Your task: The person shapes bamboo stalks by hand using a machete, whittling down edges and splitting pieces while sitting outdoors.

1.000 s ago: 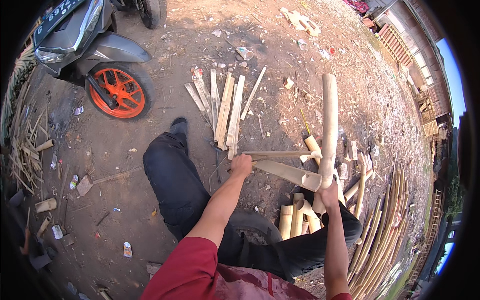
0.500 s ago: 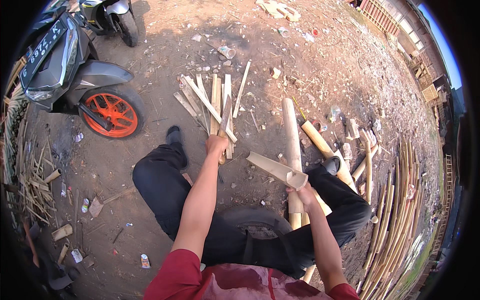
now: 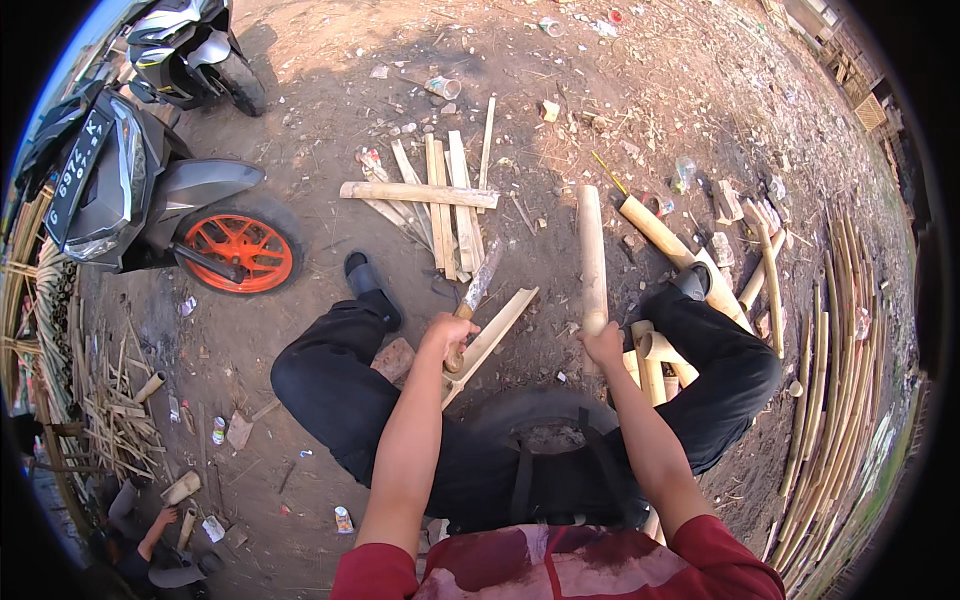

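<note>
My left hand [image 3: 447, 335] is closed on the wooden handle of a big knife [image 3: 474, 295], whose blade points away from me toward a pile of split bamboo slats [image 3: 440, 200]. A split bamboo half [image 3: 497, 330] lies just to the right of that hand, across my knee. My right hand [image 3: 601, 343] grips the near end of a round bamboo pole [image 3: 592, 255] that reaches forward over the dirt. I am seated with my legs in black trousers spread to either side.
A scooter with an orange wheel [image 3: 238, 250] stands at the left, a second one [image 3: 195, 50] behind it. Cut bamboo sections [image 3: 655, 365] lie by my right knee, long poles [image 3: 840, 370] along the right. Bamboo scraps [image 3: 120, 420] litter the left. Another person [image 3: 150, 545] crouches lower left.
My left hand has come back from the slat pile and now holds the knife near my knee. A slat now lies crosswise on the pile. The right hand stays on the pole.
</note>
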`<act>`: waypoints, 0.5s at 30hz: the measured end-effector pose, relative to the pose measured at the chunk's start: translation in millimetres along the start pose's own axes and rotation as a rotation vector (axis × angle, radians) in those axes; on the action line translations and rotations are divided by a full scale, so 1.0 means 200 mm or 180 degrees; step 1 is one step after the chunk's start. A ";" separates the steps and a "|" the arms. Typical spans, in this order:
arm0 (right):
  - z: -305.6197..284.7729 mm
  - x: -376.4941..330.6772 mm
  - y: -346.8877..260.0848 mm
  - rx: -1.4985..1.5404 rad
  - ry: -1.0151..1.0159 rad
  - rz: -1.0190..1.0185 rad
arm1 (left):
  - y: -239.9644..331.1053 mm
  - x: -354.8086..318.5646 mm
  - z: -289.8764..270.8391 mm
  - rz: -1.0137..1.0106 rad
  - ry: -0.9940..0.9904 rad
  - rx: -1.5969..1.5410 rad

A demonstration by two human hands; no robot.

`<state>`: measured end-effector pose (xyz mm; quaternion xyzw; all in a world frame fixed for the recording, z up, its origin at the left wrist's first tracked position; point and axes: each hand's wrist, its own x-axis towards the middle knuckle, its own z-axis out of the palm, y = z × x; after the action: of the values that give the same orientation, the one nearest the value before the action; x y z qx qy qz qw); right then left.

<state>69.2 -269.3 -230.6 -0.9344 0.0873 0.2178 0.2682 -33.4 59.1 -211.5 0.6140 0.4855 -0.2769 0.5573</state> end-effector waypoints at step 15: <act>0.28 -0.42 -0.66 -0.0331 -0.0018 -0.3907 | 0.51 -0.76 -0.44 0.1694 0.0906 -0.0298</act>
<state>10.5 -124.1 -174.6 -0.8255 -0.4779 0.0301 0.2989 -15.4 108.5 -14.8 0.7259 0.3931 -0.0097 0.5643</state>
